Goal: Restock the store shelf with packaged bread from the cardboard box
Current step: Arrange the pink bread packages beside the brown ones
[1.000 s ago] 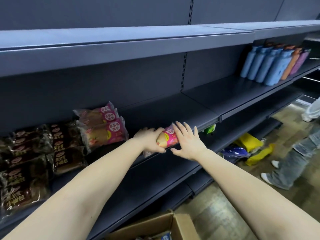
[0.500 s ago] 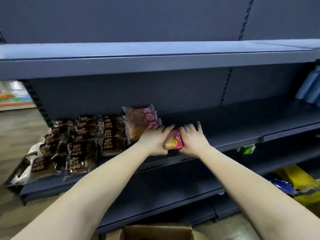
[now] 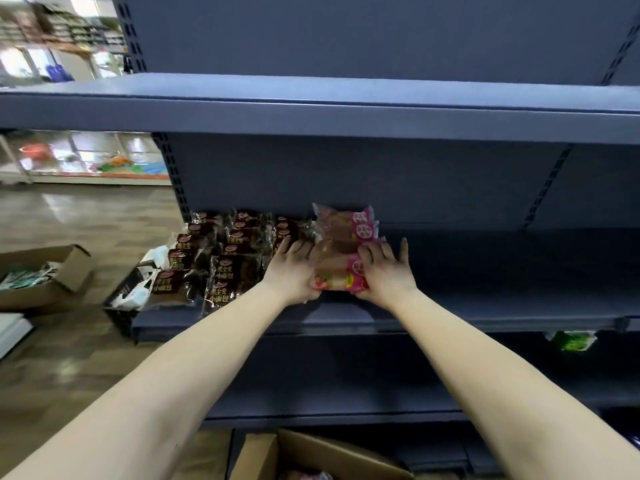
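We see both bare arms reaching in to the middle shelf [image 3: 485,308], and every place we give is taken from that shelf; on its board, a little back from its front lip and left of its middle, lies a pink bread packet [image 3: 341,280], caught between the two hands. The left hand [image 3: 298,271] lies over the packet's left end, its fingers [image 3: 289,245] pointing to the back of the shelf and close together, its thumb curled round the near edge, so this hand grips the packet. The right hand [image 3: 386,271] lies against the packet's right end with its fingers straight and spread apart, pressing rather than clasping; we cannot tell where its thumb sits.

Deeper on the shelf, touching the far side of the held packet, more pink packets [image 3: 346,226] are stacked up against the back panel. Toward the shelf's left end, rows of dark brown bread packets [image 3: 228,268] fill the board from back to front, the nearest standing at the front lip; the left hand is just beside them.

Below the shelf, at the bottom of the view, an open cardboard box [image 3: 311,455] stands on the floor; what lies in it is too blurred for us to name. Under the shelf's right part hangs a small green tag [image 3: 571,341]. Past the shelf's left end, on the wooden floor, a second cardboard box [image 3: 52,271] stands open, and a white plastic bag [image 3: 138,292] lies just beside that end.
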Motion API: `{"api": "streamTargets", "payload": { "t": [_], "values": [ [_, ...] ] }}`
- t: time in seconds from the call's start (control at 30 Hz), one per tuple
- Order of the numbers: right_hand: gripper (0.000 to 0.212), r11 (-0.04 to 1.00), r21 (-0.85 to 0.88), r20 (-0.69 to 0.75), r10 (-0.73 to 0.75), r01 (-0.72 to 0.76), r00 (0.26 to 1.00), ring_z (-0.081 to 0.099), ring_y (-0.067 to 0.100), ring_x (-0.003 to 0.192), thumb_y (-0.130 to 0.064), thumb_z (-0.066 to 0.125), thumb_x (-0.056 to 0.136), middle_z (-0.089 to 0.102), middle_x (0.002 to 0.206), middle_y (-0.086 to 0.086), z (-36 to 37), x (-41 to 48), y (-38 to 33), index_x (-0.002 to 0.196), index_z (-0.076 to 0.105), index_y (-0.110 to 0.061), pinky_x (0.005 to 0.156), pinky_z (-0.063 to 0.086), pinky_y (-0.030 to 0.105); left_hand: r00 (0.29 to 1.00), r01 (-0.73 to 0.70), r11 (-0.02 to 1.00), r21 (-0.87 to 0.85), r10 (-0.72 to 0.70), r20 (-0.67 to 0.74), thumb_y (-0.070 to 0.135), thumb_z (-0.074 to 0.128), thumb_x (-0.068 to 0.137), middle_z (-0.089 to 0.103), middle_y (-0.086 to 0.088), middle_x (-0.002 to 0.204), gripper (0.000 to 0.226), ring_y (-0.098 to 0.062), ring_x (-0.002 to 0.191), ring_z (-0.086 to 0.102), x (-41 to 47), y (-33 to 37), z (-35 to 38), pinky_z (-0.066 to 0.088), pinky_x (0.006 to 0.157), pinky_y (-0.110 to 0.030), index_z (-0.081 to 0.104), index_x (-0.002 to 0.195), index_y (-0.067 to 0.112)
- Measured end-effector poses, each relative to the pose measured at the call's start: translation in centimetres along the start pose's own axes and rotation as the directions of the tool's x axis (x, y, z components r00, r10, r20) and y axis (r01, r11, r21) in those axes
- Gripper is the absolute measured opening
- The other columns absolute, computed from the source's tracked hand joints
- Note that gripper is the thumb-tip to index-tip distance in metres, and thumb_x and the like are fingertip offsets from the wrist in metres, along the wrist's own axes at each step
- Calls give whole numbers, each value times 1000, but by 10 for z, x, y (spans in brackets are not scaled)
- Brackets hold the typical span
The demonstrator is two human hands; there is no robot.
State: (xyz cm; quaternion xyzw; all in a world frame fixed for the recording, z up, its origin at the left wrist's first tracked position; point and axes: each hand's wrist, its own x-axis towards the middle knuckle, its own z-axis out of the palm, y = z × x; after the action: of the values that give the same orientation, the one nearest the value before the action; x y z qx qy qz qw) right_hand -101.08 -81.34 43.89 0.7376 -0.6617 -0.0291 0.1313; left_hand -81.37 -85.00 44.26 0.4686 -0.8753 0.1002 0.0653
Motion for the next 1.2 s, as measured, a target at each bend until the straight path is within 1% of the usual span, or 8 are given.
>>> {"api": "streamTargets", "payload": {
  "t": [0.1, 0.23, 0.37, 0.47, 0.6, 0.83, 0.97, 1.2],
  "values": [
    [110, 999, -26, 51, 29, -27, 998, 8, 35, 143, -75, 51, 75, 13, 155, 10, 6, -2, 2, 151, 6, -9, 108, 1, 68, 995, 64, 995, -80, -57, 83, 57, 67, 73, 23, -2, 155, 103, -25, 146, 12, -3, -3, 6, 4, 118, -48, 11, 152, 20],
    [119, 998, 29, 95, 48, -51, 994, 7, 35, 143, -80, 50, 71, 5, 157, 9, 7, -6, 5, 152, -3, -11, 109, 1, 67, 981, 129, 985, -114, -110, 161, 63, 67, 72, -2, 0, 161, 113, -29, 147, -9, -7, 0, 15, 1, 117, -54, -3, 153, 25],
    [113, 987, 113, -73, -106, 114, 992, 11, 31, 145, -78, 51, 72, 11, 158, 6, 6, -9, 5, 153, 8, -13, 113, -7, 56, 966, 200, 974, -108, -178, 190, 67, 65, 72, -13, -7, 159, 115, -36, 145, -11, -5, 4, 18, 0, 115, -54, -9, 152, 29],
    [97, 952, 179, -56, -244, 250, 968, -6, 20, 147, -77, 35, 79, -4, 160, -4, 8, -11, -6, 153, 3, -23, 116, -2, 48, 960, 212, 972, -105, -187, 208, 69, 62, 73, -14, -9, 159, 116, -39, 145, -9, -2, 7, 20, 1, 115, -55, -14, 151, 28],
    [87, 966, 184, 26, -190, 182, 981, -12, 22, 146, -72, -6, 74, -6, 160, -4, 30, -9, -12, 151, -2, -33, 117, -7, 50, 963, 204, 968, -148, -171, 208, 73, 57, 73, -9, -9, 160, 118, -38, 146, -2, -2, 9, 26, 3, 116, -53, -17, 150, 23],
    [68, 973, 186, 51, -148, 136, 988, -12, 27, 146, -65, 9, 85, -7, 160, -4, 29, -10, -4, 149, 0, -42, 115, -8, 54, 970, 198, 965, -172, -167, 177, 79, 48, 73, -7, -7, 160, 122, -35, 146, -3, -6, 6, 32, 0, 117, -51, -18, 149, 10],
    [81, 977, 172, 29, -134, 128, 990, -9, 27, 146, -71, -6, 75, -4, 160, -3, 32, -14, -7, 150, 2, -40, 113, -11, 54, 962, 200, 965, -171, -160, 221, 80, 46, 73, -13, -8, 159, 122, -35, 146, -7, -7, 5, 31, -2, 118, -52, -19, 149, 9],
    [92, 983, 181, 20, -19, 15, 1000, -3, 28, 147, -68, -7, 74, -3, 161, -1, 27, -30, 2, 153, 4, -21, 113, -8, 54, 966, 185, 972, -142, -154, 206, 80, 47, 73, -9, -8, 160, 121, -35, 146, -5, -16, 0, 20, 0, 117, -52, -13, 150, 9]
  ]
}}
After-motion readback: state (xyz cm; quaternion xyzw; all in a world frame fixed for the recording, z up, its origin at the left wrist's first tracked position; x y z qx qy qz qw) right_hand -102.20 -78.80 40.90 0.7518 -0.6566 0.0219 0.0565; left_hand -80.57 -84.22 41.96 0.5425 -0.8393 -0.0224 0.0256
